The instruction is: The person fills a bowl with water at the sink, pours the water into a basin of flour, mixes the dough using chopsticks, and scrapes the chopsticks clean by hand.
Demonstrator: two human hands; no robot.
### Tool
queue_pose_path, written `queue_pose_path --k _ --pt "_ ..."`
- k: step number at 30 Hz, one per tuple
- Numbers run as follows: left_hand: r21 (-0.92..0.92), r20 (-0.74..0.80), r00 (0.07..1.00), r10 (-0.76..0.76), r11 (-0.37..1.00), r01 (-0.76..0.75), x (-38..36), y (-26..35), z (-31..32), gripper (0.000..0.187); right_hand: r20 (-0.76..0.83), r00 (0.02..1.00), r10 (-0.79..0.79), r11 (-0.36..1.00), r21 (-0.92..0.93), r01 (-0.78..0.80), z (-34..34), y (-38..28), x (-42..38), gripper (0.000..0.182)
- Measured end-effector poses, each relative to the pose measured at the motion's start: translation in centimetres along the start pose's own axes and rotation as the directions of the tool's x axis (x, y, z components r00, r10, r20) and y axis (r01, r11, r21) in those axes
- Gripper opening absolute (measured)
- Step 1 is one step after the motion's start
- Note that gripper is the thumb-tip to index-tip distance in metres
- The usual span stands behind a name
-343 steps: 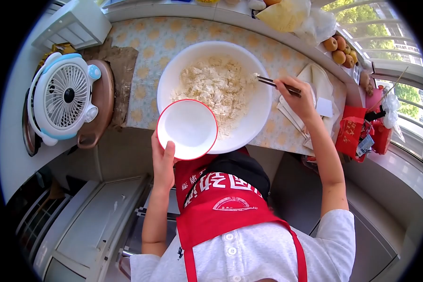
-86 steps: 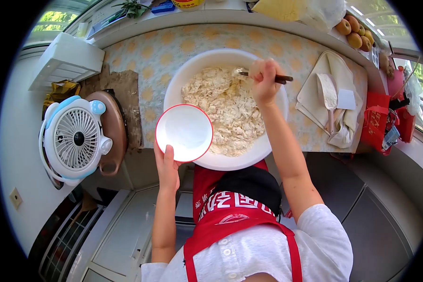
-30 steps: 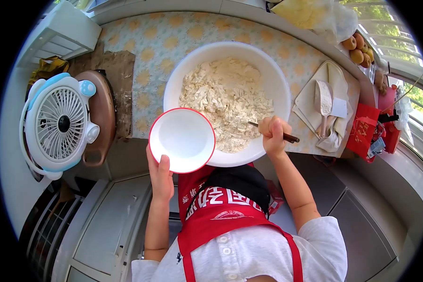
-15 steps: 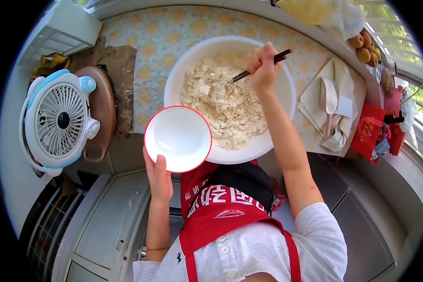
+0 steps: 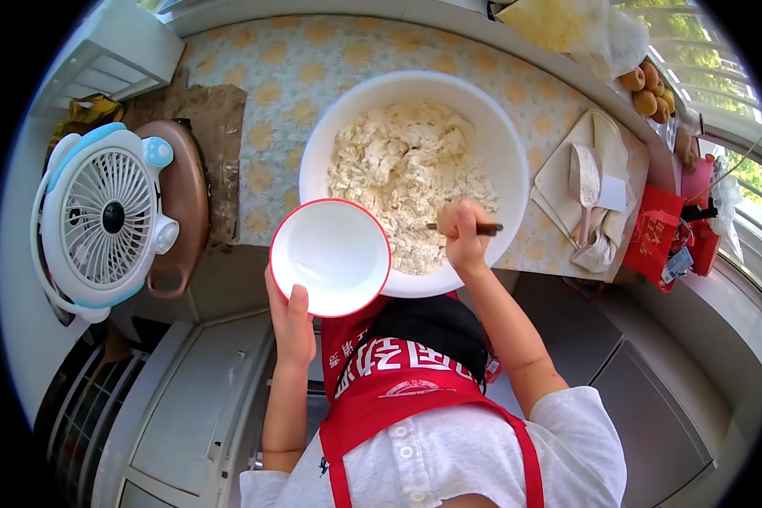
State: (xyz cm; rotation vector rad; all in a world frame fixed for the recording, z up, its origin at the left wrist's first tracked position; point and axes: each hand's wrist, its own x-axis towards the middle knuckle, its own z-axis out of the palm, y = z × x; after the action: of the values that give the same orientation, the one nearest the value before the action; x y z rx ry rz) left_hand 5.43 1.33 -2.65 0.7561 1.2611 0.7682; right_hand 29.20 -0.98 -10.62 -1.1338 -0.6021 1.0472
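Chopsticks point(image 5: 464, 227) swung nearer; red-rimmed bowl point(image 5: 330, 256) overlaps basin point(image 5: 508, 152).

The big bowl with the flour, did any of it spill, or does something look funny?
No spill shows around the big white bowl; the shaggy dough sits inside it. One odd thing: the red-rimmed bowl is held tilted in the left hand, overlapping the big bowl's near edge.

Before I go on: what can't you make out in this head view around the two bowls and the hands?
- Chopsticks tips: hidden by the right hand and the flaky dough.
- Red-rimmed bowl: whether anything clear lies inside cannot be told.
- Left hand fingers: under that bowl, only the thumb shows.
- Large white bowl near rim: covered by the red-rimmed bowl.
- Fruit: too small to name.
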Motion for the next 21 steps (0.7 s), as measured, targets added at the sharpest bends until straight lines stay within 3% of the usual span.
queue_pose_path --k 4,7,10,12,13,14,16,21 --pt "-0.045 -0.044 0.999 -0.029 0.999 0.027 -0.3 0.2 -0.3 0.064 0.076 0.997 0.017 0.992 0.126 -0.027 4.2 0.9 6.9 0.041" --pt "-0.049 -0.075 0.997 -0.019 0.999 0.015 -0.8 0.2 -0.5 0.063 0.123 0.991 -0.051 0.999 -0.005 0.052 6.3 0.5 11.4 0.043" --pt "-0.062 -0.088 0.996 -0.009 0.998 0.003 -1.0 0.2 -0.4 0.061 0.105 0.989 -0.100 0.989 0.119 0.087 5.0 -0.9 14.0 0.044" --pt "-0.063 -0.080 0.997 -0.013 0.998 0.008 -1.2 0.3 -0.2 0.061 0.116 0.970 -0.214 0.976 0.071 0.207 2.4 -2.0 15.3 0.043" --pt "-0.059 -0.074 0.997 -0.020 0.998 0.016 -1.2 0.3 0.0 0.060 0.045 0.974 -0.221 0.974 0.065 0.218 0.9 -2.2 15.5 0.043" --pt "-0.056 -0.065 0.998 -0.025 0.998 0.021 -1.1 0.3 0.2 0.060 -0.028 0.973 -0.231 0.971 0.057 0.232 -0.8 -2.2 15.4 0.043" --pt "-0.056 -0.042 0.999 -0.015 0.998 0.013 -0.8 0.4 0.4 0.059 -0.051 0.975 -0.217 0.967 0.123 0.222 -4.0 -2.3 13.4 0.044" --pt "-0.048 -0.005 1.000 -0.010 0.999 0.009 -0.2 0.5 0.6 0.058 -0.106 0.982 -0.154 0.985 0.067 0.162 -6.8 -3.4 4.2 0.044"
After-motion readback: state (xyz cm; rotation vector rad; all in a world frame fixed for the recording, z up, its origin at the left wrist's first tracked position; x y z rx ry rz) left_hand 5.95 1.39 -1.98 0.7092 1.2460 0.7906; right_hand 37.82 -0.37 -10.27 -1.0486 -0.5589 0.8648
